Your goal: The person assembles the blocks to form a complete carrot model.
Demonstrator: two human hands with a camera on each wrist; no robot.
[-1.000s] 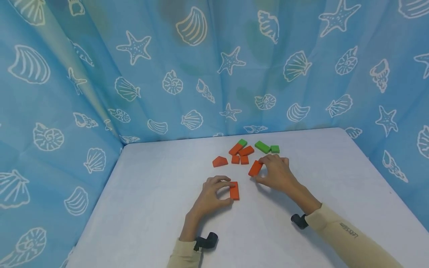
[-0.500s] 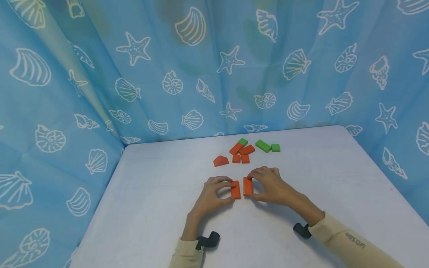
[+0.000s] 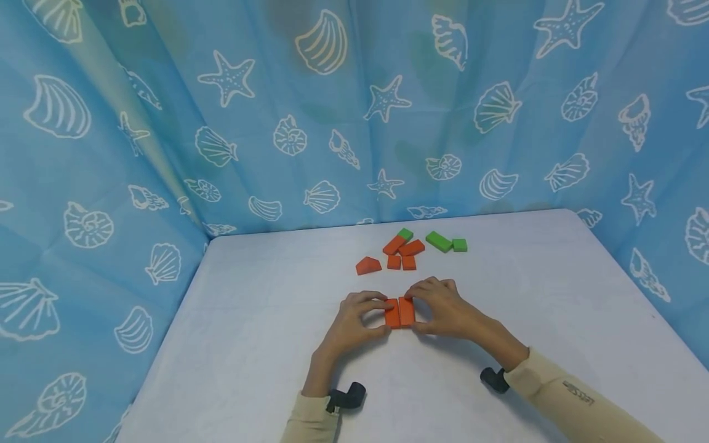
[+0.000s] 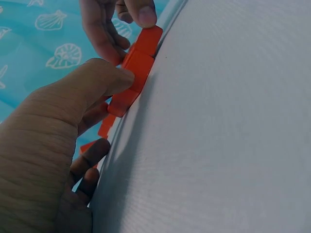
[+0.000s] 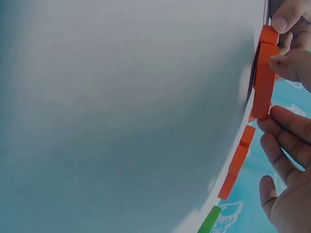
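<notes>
Two flat orange-red rectangular blocks lie side by side on the white table in the head view, long edges together. My left hand (image 3: 351, 323) pinches the left block (image 3: 392, 315) between thumb and fingers at its near and far ends. On the other side, my right hand (image 3: 445, 311) holds the right block (image 3: 407, 312) the same way. The left wrist view shows my left thumb against the near end of the left block (image 4: 140, 67). In the right wrist view, my right thumb presses the right block (image 5: 264, 80), with fingertips at its far end.
Beyond the hands lie an orange five-sided block (image 3: 368, 266), two small orange squares (image 3: 394, 263), longer orange blocks (image 3: 412, 248), a green block (image 3: 439, 241) and a small green square (image 3: 460, 245). A blue shell-patterned curtain (image 3: 332, 111) hangs behind the table (image 3: 249, 344).
My right hand has brought its block leftward and nearer, turning it from slanted to parallel, right up against the left block. My left hand has stayed on its block.
</notes>
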